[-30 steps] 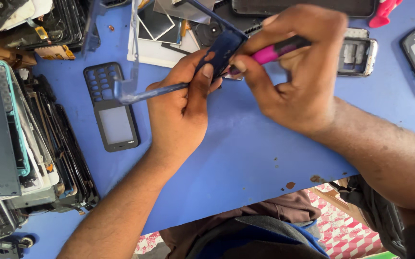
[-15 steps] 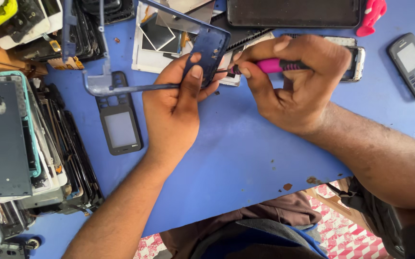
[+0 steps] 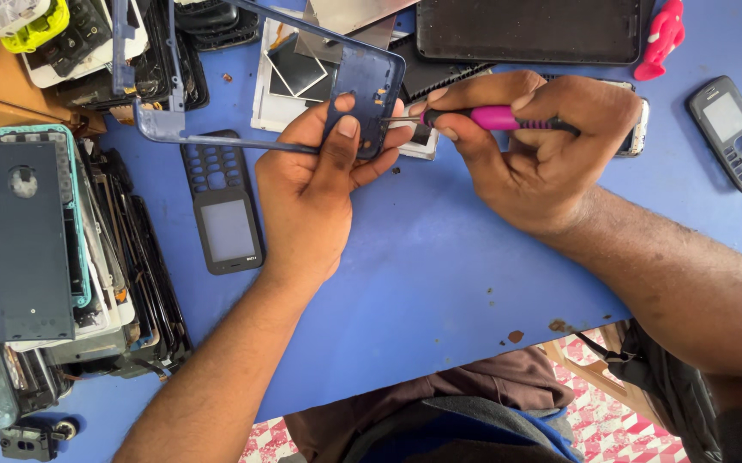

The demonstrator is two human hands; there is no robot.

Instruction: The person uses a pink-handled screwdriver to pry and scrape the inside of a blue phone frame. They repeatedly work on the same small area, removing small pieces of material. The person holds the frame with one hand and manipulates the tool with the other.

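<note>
The blue phone frame is up above the blue worktop, near the top middle of the view. The left hand holds it by its solid corner, thumb pressed flat on the front and fingers curled behind, so this grip is closed on the frame. The right hand is closed around a pink screwdriver, and its dark tip touches the frame's right edge. A second ago the frame was lower and more hidden by the hands, and the tool pointed in at a slant. Now the frame is lifted and turned so more of it shows, and the tool lies nearly flat against its edge. To me that looks like the work has settled on one spot at that edge. Just under the tip lies a small white part. Left of the left hand lies a black keypad cover. Farther left is a pile of phone shells. A grey phone lies far right, well apart, and a dark tablet lies at the top.
</note>
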